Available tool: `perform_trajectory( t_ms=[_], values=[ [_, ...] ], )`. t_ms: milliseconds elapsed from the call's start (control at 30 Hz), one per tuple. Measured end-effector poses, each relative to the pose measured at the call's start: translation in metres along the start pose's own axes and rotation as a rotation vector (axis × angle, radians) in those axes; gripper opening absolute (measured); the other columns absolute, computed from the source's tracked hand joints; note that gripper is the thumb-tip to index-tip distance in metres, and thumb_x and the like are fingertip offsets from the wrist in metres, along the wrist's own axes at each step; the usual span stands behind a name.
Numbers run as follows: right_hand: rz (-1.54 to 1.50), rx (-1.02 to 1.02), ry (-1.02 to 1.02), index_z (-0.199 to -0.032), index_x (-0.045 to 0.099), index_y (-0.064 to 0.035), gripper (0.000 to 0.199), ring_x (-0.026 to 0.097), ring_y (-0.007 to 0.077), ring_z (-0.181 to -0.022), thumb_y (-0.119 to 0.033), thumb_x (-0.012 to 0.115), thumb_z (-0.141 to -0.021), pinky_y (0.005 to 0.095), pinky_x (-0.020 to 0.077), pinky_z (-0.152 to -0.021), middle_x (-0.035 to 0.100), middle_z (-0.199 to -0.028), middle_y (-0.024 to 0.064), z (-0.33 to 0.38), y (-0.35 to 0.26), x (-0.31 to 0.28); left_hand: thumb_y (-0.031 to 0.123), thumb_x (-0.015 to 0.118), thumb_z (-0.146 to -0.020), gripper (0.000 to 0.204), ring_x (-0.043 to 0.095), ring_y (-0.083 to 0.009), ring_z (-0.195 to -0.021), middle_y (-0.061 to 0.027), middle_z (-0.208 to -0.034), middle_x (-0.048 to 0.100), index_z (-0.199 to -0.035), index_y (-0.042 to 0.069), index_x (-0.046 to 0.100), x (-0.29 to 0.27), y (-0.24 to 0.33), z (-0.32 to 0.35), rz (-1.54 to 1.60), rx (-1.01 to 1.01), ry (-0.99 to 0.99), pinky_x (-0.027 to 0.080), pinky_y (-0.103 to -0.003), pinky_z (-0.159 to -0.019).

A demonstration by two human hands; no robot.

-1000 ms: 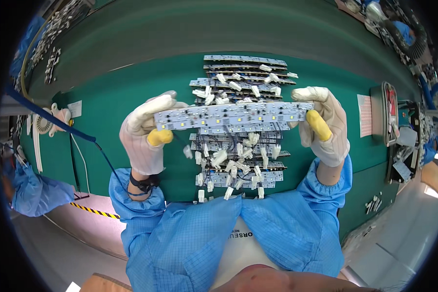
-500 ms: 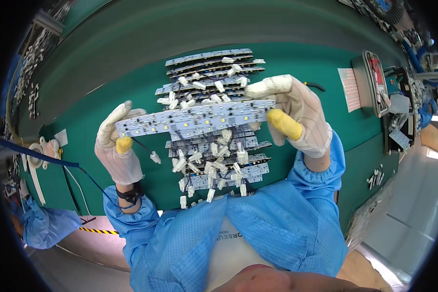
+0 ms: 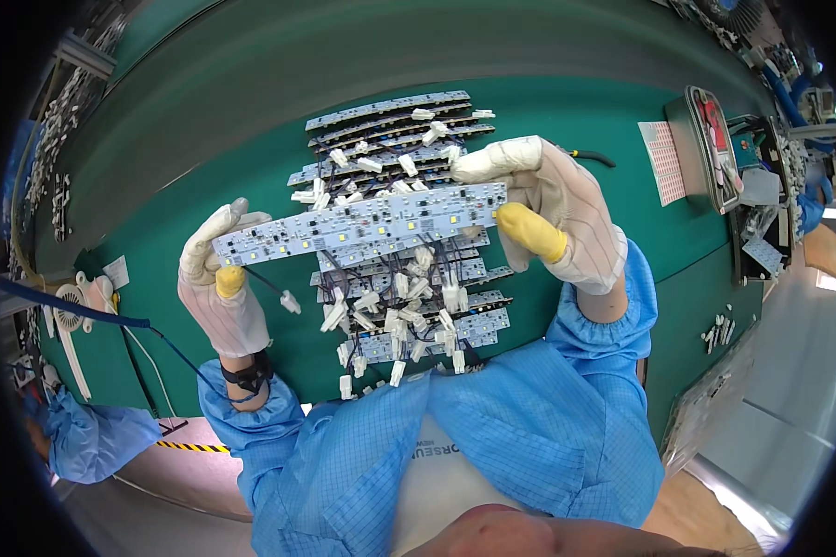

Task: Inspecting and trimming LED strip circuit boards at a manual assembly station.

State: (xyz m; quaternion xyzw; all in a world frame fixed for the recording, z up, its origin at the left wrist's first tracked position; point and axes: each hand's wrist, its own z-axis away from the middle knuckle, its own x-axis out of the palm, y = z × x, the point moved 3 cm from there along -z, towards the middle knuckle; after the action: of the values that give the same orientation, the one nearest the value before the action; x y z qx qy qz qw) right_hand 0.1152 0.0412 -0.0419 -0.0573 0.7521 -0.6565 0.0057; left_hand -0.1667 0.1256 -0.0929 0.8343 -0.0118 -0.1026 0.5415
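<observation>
A long white LED circuit board [image 3: 362, 223] is held up by its two ends between my gloved hands. My left hand [image 3: 225, 278] pinches the left end, with a yellow cover on the thumb. At the right end my right hand [image 3: 562, 218] grips it between a yellow-covered thumb and the fingers. From the board's left part a dark wire hangs down to a white connector [image 3: 290, 302]. Behind and below it, rows of similar circuit boards [image 3: 390, 119] lie stacked on the green mat, many white connectors [image 3: 418, 288] spread over them.
At the right stand a metal tin [image 3: 701, 153] and a sheet of small pink labels [image 3: 661, 162]. Loose white connectors [image 3: 718, 332] lie near the right edge. A small white fan [image 3: 70, 306] sits at the left. A blue cord [image 3: 74, 304] runs to my left wrist.
Both hands and the held board have shifted slightly left in the view, and the board's face is turned more toward me. The grip on both ends stays the same.
</observation>
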Motion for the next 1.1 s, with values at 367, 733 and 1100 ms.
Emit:
perform_trajectory(
  t_ms=[367,733,1100],
  values=[
    [0.178,-0.014,0.02,-0.115,0.049,0.0071,0.034,0.063,0.0146,-0.066,-0.01,0.058,-0.087,0.0227,0.0496,-0.054,0.06,-0.099,0.0151,-0.008,0.013,0.002,0.036,0.061,-0.087,0.05,0.066,-0.0333,-0.089,-0.023,-0.092,0.065,-0.115,-0.004,0.048,0.0,0.001,0.017,0.123,0.257,0.077,0.049,-0.048,-0.09],
    [0.36,-0.13,-0.037,-0.101,0.059,-0.0006,0.025,0.06,0.0112,-0.069,-0.016,0.066,-0.083,0.0237,0.0495,-0.059,0.061,-0.085,0.0055,-0.016,0.024,-0.001,0.03,0.059,-0.089,0.042,0.067,-0.0345,-0.088,-0.0209,-0.085,0.067,-0.115,-0.002,0.05,0.004,0.013,0.021,0.001,0.518,-0.115,0.045,-0.049,-0.093],
    [0.282,-0.006,-0.036,-0.108,0.056,-0.0011,0.025,0.056,0.0105,-0.063,-0.015,0.058,-0.087,0.0227,0.0455,-0.052,0.059,-0.091,0.0067,-0.011,0.023,-0.006,0.032,0.061,-0.088,0.047,0.065,-0.0349,-0.094,-0.0238,-0.093,0.066,-0.114,-0.005,0.05,0.01,0.011,0.026,0.062,0.413,-0.124,0.045,-0.049,-0.093]
  ],
)
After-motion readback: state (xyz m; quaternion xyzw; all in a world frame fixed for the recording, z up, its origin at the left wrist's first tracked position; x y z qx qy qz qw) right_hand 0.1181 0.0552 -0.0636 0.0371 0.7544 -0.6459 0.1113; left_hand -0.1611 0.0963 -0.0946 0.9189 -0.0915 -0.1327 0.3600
